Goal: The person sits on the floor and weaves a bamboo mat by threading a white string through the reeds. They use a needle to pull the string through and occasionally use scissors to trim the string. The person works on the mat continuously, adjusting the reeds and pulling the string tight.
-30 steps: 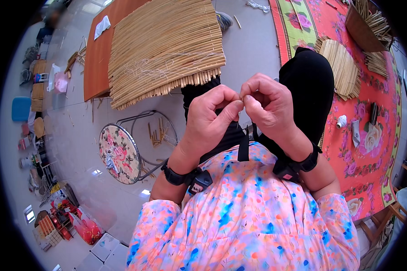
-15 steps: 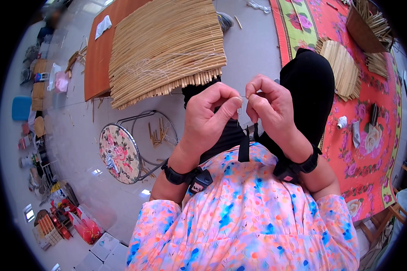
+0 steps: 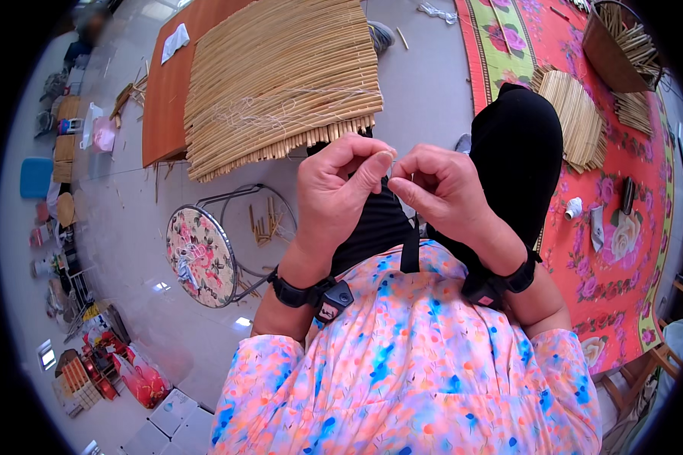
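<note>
Left grip (image 3: 340, 183) and right grip (image 3: 446, 188), mine: each pinched closed, anything between too fine to tell. Beyond: slatted mat (image 3: 288, 61) on brown desk (image 3: 164, 114), tangled white thread (image 3: 252, 115) on top.

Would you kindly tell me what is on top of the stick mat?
Loose tangled white thread lies across the stick mat; the table shows at left but is hidden underneath.

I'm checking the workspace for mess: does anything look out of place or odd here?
Yes. Thin white thread lies in a loose tangle across the tan slatted mat, unlike something neatly wound. A short, thin tan stick also lies by itself on the shiny grey floor, as if dropped.
</note>
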`<move>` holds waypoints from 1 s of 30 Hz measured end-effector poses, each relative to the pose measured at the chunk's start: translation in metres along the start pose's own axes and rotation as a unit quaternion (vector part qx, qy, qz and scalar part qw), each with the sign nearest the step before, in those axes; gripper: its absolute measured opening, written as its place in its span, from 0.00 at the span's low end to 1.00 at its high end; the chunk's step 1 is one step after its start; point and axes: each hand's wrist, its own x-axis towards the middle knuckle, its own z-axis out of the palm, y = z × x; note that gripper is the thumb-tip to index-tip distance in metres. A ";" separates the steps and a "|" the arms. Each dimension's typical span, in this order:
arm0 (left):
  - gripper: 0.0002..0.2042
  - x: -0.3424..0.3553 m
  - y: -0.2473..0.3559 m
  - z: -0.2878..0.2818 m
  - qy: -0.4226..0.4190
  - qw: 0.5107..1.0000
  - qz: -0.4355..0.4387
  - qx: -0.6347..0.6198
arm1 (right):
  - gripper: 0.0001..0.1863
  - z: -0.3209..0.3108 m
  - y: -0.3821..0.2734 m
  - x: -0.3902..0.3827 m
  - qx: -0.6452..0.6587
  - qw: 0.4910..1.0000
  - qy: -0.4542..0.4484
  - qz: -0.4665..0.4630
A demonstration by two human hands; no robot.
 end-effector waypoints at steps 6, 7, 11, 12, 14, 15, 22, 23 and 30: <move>0.07 0.001 0.001 -0.005 -0.053 0.994 -0.059 -0.079 | 0.07 -0.004 -0.002 0.000 0.192 0.979 0.040 0.061; 0.06 0.001 0.001 -0.006 -0.072 0.990 -0.072 -0.093 | 0.09 -0.008 -0.001 0.001 0.193 0.980 0.020 0.042; 0.07 0.000 0.000 -0.002 -0.106 0.977 -0.122 -0.141 | 0.09 -0.007 -0.006 0.003 0.257 0.966 -0.016 -0.018; 0.07 0.000 0.002 0.000 -0.105 0.976 -0.129 -0.142 | 0.08 -0.008 -0.005 0.004 0.272 0.961 -0.030 -0.024; 0.07 0.000 0.001 0.001 -0.103 0.976 -0.138 -0.137 | 0.06 -0.008 -0.001 0.004 0.282 0.958 -0.038 -0.028; 0.07 0.000 0.000 0.001 -0.102 0.976 -0.139 -0.130 | 0.05 -0.008 0.002 0.003 0.275 0.961 -0.030 -0.026; 0.07 -0.001 -0.003 0.004 -0.058 0.991 -0.108 -0.056 | 0.04 0.000 0.003 0.001 0.244 0.968 0.051 -0.006; 0.07 -0.001 -0.002 0.006 -0.051 0.992 -0.104 -0.045 | 0.04 0.000 0.004 0.001 0.235 0.970 0.061 -0.007; 0.07 -0.002 0.000 0.008 -0.025 0.997 -0.068 0.000 | 0.04 0.003 0.007 0.001 0.214 0.971 0.104 -0.011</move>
